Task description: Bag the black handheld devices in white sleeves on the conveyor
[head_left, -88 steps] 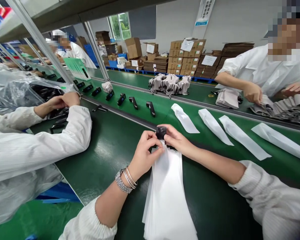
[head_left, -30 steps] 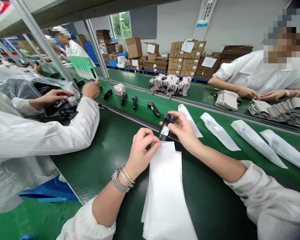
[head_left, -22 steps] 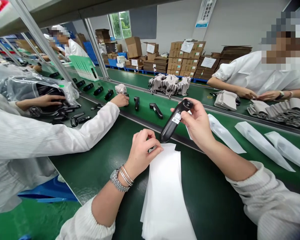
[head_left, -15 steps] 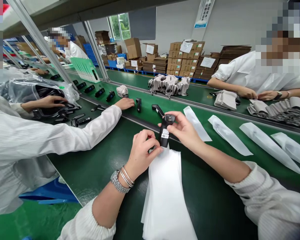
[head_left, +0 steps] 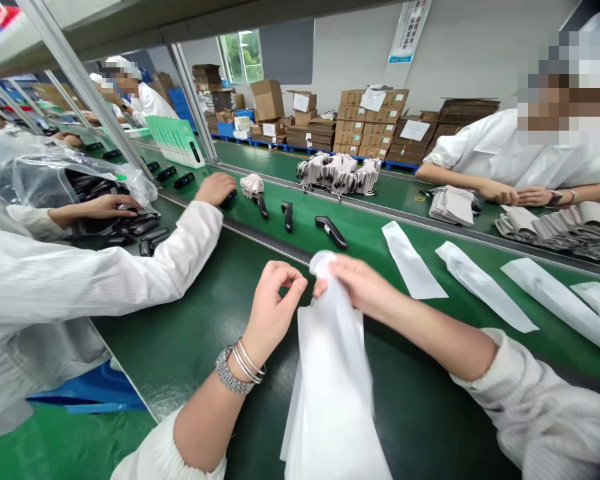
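Observation:
My right hand (head_left: 363, 283) grips a white translucent sleeve (head_left: 336, 300) near its rounded, filled top end. The black angled handheld device is no longer visible in my hand; the sleeve hides whatever is inside, and its lower part is blurred. Beneath it lies a stack of flat white sleeves (head_left: 330, 413). Just left of the sleeve, my left hand (head_left: 275, 303) is raised with curled fingers, thumb and forefinger pinched together, nothing visible between them. Beyond my hands, black angled handheld devices (head_left: 331, 231) rest on the green belt (head_left: 365, 233).
Filled white sleeves (head_left: 414, 260) lie along the belt at right. A co-worker's sleeve (head_left: 190, 247) reaches across from the left beside a clear bag (head_left: 35, 173) of black devices. Bundled cables (head_left: 337, 175) lie opposite; another person (head_left: 495, 147) works there. A metal post (head_left: 193, 103) rises beyond.
The black device in my right hand is now covered by a white sleeve. My left hand has come away from it. Belt items shifted right, and the co-worker's hand moved left.

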Available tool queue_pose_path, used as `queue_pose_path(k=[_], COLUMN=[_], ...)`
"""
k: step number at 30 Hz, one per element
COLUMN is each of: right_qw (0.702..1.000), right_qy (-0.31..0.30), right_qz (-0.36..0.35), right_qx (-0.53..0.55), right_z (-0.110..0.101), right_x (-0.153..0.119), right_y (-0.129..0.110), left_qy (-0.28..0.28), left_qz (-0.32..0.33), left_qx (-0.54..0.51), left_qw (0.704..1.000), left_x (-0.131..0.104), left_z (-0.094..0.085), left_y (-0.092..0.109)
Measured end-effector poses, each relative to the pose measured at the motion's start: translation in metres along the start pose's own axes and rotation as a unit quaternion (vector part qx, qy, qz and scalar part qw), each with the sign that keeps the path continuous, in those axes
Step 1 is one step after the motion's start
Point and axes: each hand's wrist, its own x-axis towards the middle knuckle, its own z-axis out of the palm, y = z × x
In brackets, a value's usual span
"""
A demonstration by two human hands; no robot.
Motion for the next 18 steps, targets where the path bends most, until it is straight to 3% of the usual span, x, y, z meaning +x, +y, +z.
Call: queue_pose_path(k=[2,3,5,8,9,10,12,14,16,18], right_qw=[0.986,0.965,0.882,0.721,0.689,0.677,0.691,0.726,0.790,0.882], right_qy=[0.130,0.181,0.258,0.267,0.255,0.240,0.210,0.212,0.243,0.265], right_qz=[-0.046,-0.059,-0.050,-0.018,-0.009,0.003,0.041,0.075,0.084,0.061], right_qx=[-0.094,-0.180,-0.390,-0.640,-0.678,-0.696,-0.690,-0.650,-0.557,-0.385], right_z=[-0.032,-0.051,-0.086,-0.118,-0.122,-0.123,-0.120,-0.117,-0.113,-0.106], right_x=[0.017,0.027,0.047,0.070,0.075,0.080,0.087,0.092,0.095,0.090], right_y=[-0.014,-0.019,-0.022,-0.007,0.001,0.010,0.028,0.042,0.048,0.046], left_qy=[-0.053,-0.087,-0.159,-0.229,-0.233,-0.230,-0.219,-0.219,-0.219,-0.207], left_qz=[-0.036,-0.052,-0.067,-0.048,-0.035,-0.022,0.006,0.028,0.042,0.052], left_qx=[0.052,0.080,0.118,0.126,0.125,0.128,0.142,0.157,0.156,0.150], left_qw=[0.997,0.992,0.978,0.964,0.964,0.964,0.965,0.963,0.962,0.965], left_x=[0.001,0.002,0.001,0.000,0.000,0.000,0.001,0.001,0.002,0.001], left_z=[-0.003,-0.004,-0.006,-0.004,-0.003,-0.002,0.001,0.003,0.004,0.004], left_y=[-0.004,-0.007,-0.010,-0.009,-0.008,-0.007,-0.004,-0.003,-0.003,-0.004])
